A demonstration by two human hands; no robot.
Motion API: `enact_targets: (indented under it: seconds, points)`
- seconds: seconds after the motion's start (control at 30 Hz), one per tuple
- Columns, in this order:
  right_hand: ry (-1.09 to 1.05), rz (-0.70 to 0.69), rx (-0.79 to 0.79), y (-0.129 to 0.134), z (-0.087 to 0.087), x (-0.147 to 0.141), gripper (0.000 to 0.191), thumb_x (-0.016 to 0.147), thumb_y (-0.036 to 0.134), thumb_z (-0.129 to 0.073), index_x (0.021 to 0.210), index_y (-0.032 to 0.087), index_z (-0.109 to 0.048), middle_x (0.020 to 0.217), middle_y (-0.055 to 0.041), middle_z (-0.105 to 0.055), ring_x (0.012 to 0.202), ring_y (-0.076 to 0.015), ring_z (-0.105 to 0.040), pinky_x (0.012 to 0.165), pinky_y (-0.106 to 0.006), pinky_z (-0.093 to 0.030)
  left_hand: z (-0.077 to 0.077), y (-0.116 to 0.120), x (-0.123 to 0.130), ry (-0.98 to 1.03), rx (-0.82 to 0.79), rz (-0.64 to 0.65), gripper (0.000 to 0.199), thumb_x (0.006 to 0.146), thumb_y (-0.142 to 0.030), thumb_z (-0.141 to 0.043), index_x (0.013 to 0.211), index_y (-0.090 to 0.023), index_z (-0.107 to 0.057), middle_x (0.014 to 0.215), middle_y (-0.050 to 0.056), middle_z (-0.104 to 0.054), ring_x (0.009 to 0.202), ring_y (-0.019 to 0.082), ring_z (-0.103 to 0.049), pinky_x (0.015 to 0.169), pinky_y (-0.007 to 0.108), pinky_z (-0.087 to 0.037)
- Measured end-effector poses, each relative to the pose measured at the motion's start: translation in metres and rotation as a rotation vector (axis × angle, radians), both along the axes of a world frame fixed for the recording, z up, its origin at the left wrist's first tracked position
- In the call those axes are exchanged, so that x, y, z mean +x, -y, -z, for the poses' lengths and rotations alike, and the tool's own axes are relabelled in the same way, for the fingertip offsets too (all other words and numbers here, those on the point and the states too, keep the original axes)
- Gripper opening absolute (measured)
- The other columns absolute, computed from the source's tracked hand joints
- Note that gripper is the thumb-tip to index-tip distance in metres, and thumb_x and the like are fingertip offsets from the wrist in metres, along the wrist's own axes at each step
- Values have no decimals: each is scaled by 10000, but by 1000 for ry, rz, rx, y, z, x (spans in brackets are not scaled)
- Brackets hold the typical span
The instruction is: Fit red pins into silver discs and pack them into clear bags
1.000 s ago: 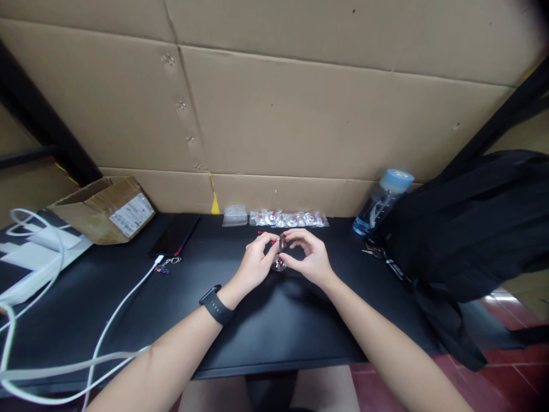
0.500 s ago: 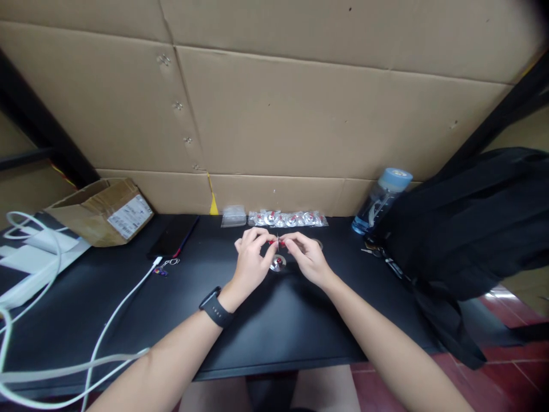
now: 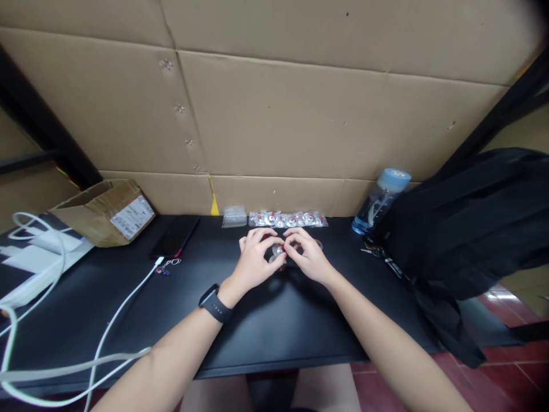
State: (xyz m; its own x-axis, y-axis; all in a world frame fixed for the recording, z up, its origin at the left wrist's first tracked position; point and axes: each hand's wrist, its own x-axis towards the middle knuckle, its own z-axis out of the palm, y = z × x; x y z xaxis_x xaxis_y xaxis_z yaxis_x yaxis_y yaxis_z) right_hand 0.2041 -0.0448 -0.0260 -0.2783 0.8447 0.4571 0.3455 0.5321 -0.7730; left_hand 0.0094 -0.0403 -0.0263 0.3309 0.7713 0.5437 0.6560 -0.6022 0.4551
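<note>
Between my two hands is a small round silver disc with a red part (image 3: 278, 249), tilted toward me. My left hand (image 3: 256, 260), with a black watch on the wrist, curls its thumb and fingers round the disc's left side. The fingertips of my right hand (image 3: 309, 258) pinch the red part at its right. Another silver disc (image 3: 281, 263) lies just below, mostly hidden by my left thumb. A further round edge (image 3: 319, 244) shows behind my right hand. Behind them lies a row of bagged silver and red discs (image 3: 287, 219).
Clear plastic bags (image 3: 234, 216) lie by the cardboard wall. At left are an open cardboard box (image 3: 103, 214), a dark phone (image 3: 171, 237), white cables and papers. A blue-capped bottle (image 3: 380, 200), keys (image 3: 372, 250) and a black backpack (image 3: 467, 217) stand or lie at right.
The disc between my hands has turned from edge-on to showing its face. My left fingers have spread wider round it, and my left thumb now covers much of the lower disc.
</note>
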Motion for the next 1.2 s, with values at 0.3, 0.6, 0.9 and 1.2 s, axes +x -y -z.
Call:
enact_targets:
  seconds: [0.3, 0.6, 0.9, 1.2]
  points:
    - [235, 8, -11, -5, 11, 4, 207, 930, 287, -675, 1124, 217, -658, 974, -36, -660, 823, -164, -591, 767, -296, -487, 0, -11, -13, -80, 88, -145, 97, 910, -326, -722, 931, -340, -816, 1118, 55, -703, 1171, 293, -518, 910, 461, -311]
    - [377, -46, -25, -13, 24, 0, 70, 894, 190, -710, 900, 231, -767, 904, -27, -731, 843, -177, -660, 840, -318, -498, -4, -22, -21, -8, -89, -231, 128, 934, -379, -686, 927, -351, -811, 1031, 16, -795, 1219, 302, -582, 1014, 509, -260]
    - [-297, -1, -352, -16, 17, 1, 320, 837, 477, -747, 936, 186, -659, 952, -67, -739, 804, -208, -763, 690, -300, -601, 17, -28, -12, 378, -451, -1, 197, 862, -424, -697, 943, -245, -722, 943, 25, -804, 949, 232, -753, 907, 353, -495]
    - [-403, -62, -453, -11, 15, -1, 373, 803, 471, -793, 1036, 199, -689, 1148, -76, -695, 780, -180, -766, 670, -295, -637, 30, -28, -4, 443, -509, 73, 198, 849, -417, -708, 914, -230, -710, 926, 41, -803, 923, 239, -765, 924, 354, -535]
